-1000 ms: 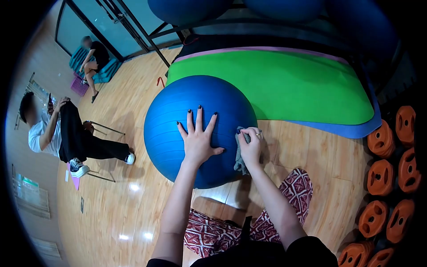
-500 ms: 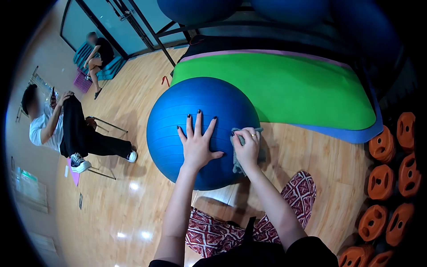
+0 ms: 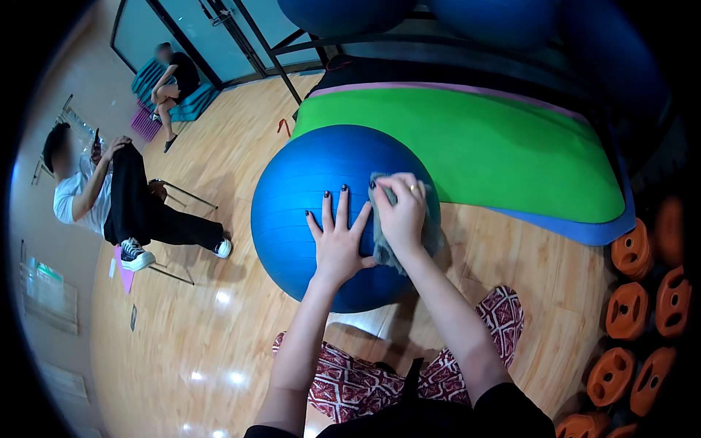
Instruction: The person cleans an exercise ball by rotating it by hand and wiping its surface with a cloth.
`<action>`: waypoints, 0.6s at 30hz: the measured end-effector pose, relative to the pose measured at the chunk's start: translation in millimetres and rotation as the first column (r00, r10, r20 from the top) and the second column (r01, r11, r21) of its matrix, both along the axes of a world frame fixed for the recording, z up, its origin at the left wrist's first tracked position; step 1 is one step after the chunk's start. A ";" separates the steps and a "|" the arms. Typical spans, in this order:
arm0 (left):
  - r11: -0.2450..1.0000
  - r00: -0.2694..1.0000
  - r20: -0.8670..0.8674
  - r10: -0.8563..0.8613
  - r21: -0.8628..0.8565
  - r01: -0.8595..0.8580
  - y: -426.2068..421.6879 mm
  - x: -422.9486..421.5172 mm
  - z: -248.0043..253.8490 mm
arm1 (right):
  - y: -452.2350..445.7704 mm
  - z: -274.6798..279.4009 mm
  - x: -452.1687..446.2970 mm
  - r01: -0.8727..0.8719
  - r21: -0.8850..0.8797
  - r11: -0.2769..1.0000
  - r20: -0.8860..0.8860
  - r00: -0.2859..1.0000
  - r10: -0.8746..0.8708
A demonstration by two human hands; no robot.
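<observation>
A big blue exercise ball (image 3: 292,197) rests on the wooden floor in front of my legs. My left hand (image 3: 340,244) lies on its upper surface, fingers spread wide and holding nothing. Beside it, on the right part of the ball, my right hand (image 3: 401,215) is closed on a grey-green cloth (image 3: 432,228). The cloth lies against the ball's surface and hangs down its right side. Its part under my palm is hidden.
A green exercise mat (image 3: 467,146) lies over other mats behind the ball. Orange weight plates (image 3: 626,310) are stacked at the right. More blue balls (image 3: 489,18) sit on a rack at the back. One person (image 3: 91,182) sits on a chair at left, another (image 3: 179,80) farther back.
My right hand has moved with the cloth up and inward over the ball, closer to my left hand. The whole view has shifted slightly. My left hand stays spread on the ball.
</observation>
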State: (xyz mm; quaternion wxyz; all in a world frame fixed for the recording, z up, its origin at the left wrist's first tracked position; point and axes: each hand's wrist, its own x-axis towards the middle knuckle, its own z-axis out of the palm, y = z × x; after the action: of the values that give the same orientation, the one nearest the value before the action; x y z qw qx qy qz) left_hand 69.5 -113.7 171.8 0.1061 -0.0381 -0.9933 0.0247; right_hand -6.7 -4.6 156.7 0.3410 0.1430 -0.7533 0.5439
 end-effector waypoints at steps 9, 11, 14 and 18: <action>0.994 0.999 0.003 0.040 0.099 -0.040 -27.7 8.9 0.2 | -1.6 -7.2 2.1 -0.309 0.375 0.874 0.091 0.951 0.297; 0.990 0.999 -0.007 0.040 0.134 -0.039 -35.1 12.2 1.3 | -5.8 -21.1 1.1 -0.279 0.387 0.879 0.081 0.960 0.268; 0.987 0.999 -0.010 0.038 0.159 -0.036 -43.1 11.5 0.4 | -13.2 -24.7 2.4 -0.234 0.379 0.895 0.070 0.972 0.225; 0.986 0.996 -0.058 0.063 0.159 -0.053 -59.0 17.1 -0.7 | -19.5 -32.0 2.8 -0.164 0.239 0.957 0.060 0.986 0.155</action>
State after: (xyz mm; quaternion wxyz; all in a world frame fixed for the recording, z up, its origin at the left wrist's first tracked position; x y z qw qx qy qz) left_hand 86.6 -172.7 171.2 0.1391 0.0002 -0.9891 -0.0493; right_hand -3.9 -24.1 124.7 0.2608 0.2329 -0.8068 0.4762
